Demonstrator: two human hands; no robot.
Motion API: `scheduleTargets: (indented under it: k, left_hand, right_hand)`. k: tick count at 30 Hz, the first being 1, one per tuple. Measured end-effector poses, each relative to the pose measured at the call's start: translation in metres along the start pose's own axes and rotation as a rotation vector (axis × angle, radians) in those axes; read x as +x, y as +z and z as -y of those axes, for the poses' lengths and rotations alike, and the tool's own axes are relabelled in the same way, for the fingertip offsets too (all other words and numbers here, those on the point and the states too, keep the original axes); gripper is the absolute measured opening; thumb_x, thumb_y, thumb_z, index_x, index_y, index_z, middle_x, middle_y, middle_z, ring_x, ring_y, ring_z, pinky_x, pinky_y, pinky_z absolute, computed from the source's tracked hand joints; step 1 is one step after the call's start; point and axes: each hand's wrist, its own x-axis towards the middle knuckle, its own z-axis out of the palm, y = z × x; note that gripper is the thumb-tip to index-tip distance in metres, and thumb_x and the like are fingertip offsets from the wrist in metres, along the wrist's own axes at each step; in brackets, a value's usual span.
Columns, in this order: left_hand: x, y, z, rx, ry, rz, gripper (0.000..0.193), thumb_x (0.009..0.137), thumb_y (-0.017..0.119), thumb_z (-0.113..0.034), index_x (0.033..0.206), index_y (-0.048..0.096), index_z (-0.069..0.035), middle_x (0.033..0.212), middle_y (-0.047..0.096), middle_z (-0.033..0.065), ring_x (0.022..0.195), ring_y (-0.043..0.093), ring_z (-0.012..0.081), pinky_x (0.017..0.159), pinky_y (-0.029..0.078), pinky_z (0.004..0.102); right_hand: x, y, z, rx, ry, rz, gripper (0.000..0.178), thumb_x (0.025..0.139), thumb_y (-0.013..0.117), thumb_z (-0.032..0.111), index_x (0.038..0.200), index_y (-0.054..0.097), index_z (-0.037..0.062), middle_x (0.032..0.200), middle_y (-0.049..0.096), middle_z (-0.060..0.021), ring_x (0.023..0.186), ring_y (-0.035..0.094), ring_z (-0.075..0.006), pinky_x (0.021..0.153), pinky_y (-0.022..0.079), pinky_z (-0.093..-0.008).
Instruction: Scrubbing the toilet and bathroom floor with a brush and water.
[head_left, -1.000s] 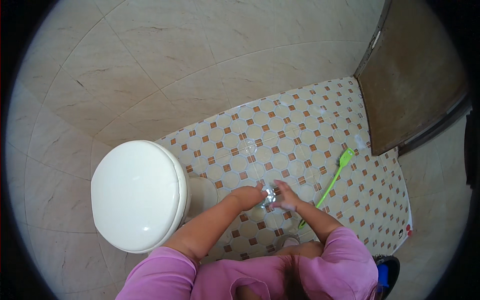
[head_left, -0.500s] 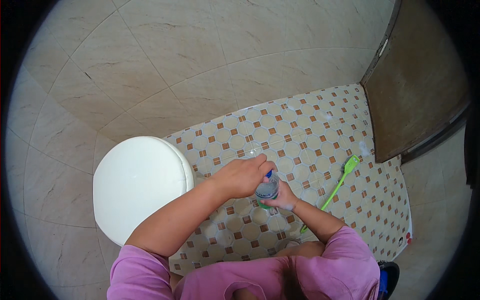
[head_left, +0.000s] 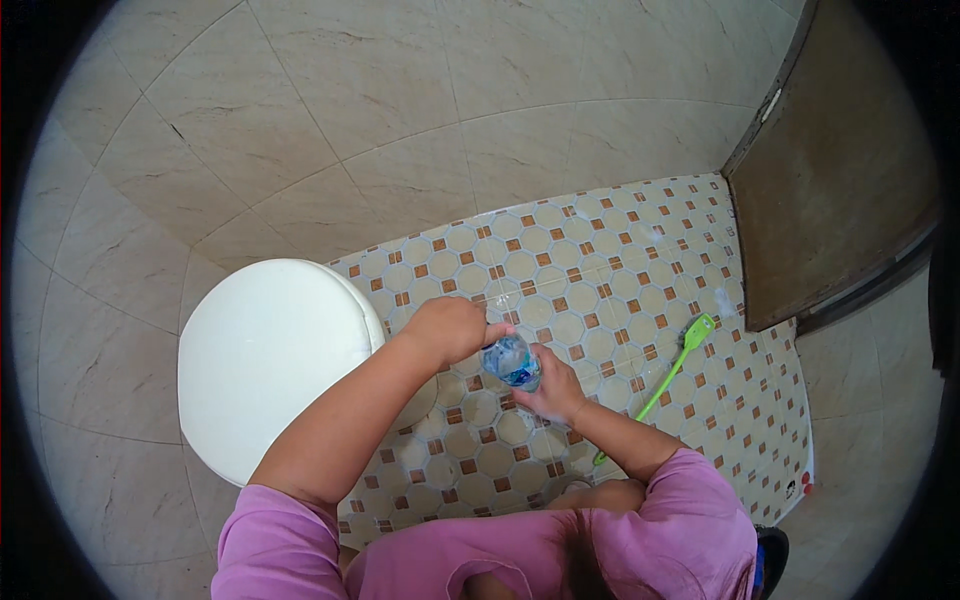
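A clear plastic bottle with a blue label is between my hands, above the tiled floor, its upper end leaning toward the left. My right hand wraps round its lower part from the right. At the bottle's top is my left hand, its fingers curled and closed and one digit reaching to the neck. The bottle's cap is out of sight, and what those left fingers hold is hidden.
A closed white toilet lid stands to my left. The patterned tile floor carries a bright green long-handled brush on the right. A brown door is at the far right; a dark container sits at lower right.
My left hand has shifted left and its fingers have curled in; the blue cap that showed under them is hidden now. The bottle has moved left and up, tilting, with my right hand following.
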Motion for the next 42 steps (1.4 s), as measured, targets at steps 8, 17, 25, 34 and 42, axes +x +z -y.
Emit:
scheduleTargets:
  k: [8,17,25,34,42]
  left_hand:
    - [0.008,0.004,0.012,-0.37,0.445,-0.045,0.031,0.074,0.055,-0.017,0.101,0.045,-0.006,0.092,0.05,0.0168,0.084,0.05,0.0316,0.072,0.04,0.0354]
    - [-0.007,-0.014,0.051,-0.059,0.096,-0.106,0.039,0.078,0.047,-0.038,0.103,0.044,-0.009,0.092,0.054,0.0137,0.08,0.052,0.0314,0.068,0.042,0.0385]
    - [-0.01,-0.007,0.067,-0.242,0.077,-0.156,0.038,0.078,0.048,-0.035,0.105,0.044,-0.009,0.092,0.053,0.0151,0.082,0.052,0.0308,0.07,0.041,0.0373]
    - [-0.006,-0.006,0.071,-0.34,0.064,-0.152,0.037,0.078,0.049,-0.034,0.105,0.044,-0.009,0.095,0.053,0.0162,0.086,0.051,0.0304,0.073,0.041,0.0366]
    - [-0.008,-0.004,0.073,-0.374,0.094,-0.169,0.036,0.077,0.05,-0.033,0.103,0.045,-0.009,0.094,0.053,0.0166,0.086,0.051,0.0308,0.073,0.041,0.0368]
  right_hand:
    - [0.003,-0.012,-0.008,0.014,-0.097,-0.089,0.066,0.056,0.067,0.021,0.11,0.032,0.0058,0.097,0.049,-0.0163,0.087,0.05,-0.033,0.072,0.042,-0.0372]
    - [0.022,-0.035,-0.042,-0.129,0.199,-0.097,0.069,0.057,0.066,0.022,0.113,0.03,0.0035,0.106,0.045,-0.0194,0.094,0.047,-0.0338,0.078,0.04,-0.038]
    - [0.069,-0.053,-0.085,-0.272,0.306,-0.194,0.065,0.054,0.066,0.017,0.109,0.034,0.0021,0.101,0.049,-0.0204,0.092,0.049,-0.0336,0.079,0.04,-0.0372]
    - [0.096,-0.059,-0.094,-0.435,0.469,-0.09,0.059,0.056,0.067,0.021,0.101,0.033,0.004,0.101,0.047,-0.0188,0.09,0.05,-0.0339,0.075,0.042,-0.0391]
    - [0.105,-0.056,-0.097,-0.511,0.537,-0.048,0.061,0.056,0.068,0.023,0.102,0.032,0.0049,0.099,0.047,-0.0195,0.089,0.051,-0.0337,0.073,0.043,-0.0394]
